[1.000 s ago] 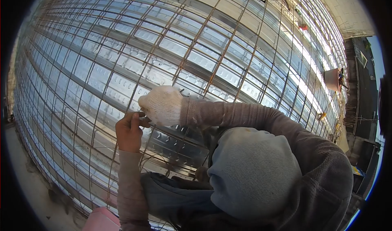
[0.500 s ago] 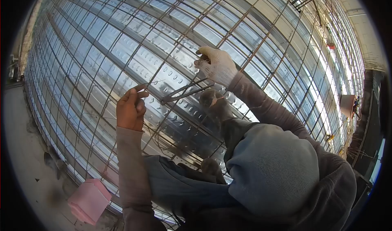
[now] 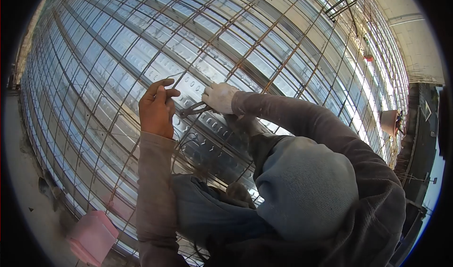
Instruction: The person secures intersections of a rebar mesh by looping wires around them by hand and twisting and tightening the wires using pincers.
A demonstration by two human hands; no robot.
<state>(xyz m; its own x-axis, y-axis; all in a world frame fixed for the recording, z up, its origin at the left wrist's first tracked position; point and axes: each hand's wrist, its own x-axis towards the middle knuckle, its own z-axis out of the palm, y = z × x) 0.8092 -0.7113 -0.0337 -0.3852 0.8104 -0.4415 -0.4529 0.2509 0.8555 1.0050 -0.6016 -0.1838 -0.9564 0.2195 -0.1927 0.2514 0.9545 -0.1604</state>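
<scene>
My bare left hand (image 3: 158, 107) is above the rebar mesh (image 3: 104, 91), thumb and fingers pinched together. From its fingertips sticks out a thin piece of tie wire (image 3: 176, 74). My right hand (image 3: 220, 97), in a pale work glove, has its fingers curled over the handles of dark metal pincers (image 3: 191, 110). The jaw end of the pincers points left, close to my left hand, over the mesh. Part of the handles is hidden under the glove.
Ribbed metal decking (image 3: 186, 84) lies under the mesh. Loops of wire (image 3: 185, 146) are near my knee. A pink container (image 3: 94, 238) stands at lower left, and a bucket (image 3: 389, 122) at right. Dark bars (image 3: 340, 8) cross at upper right.
My right hand has come down and left onto the pincers' handles. My left hand has moved slightly up, still pinching the wire. The view has shifted a little.
</scene>
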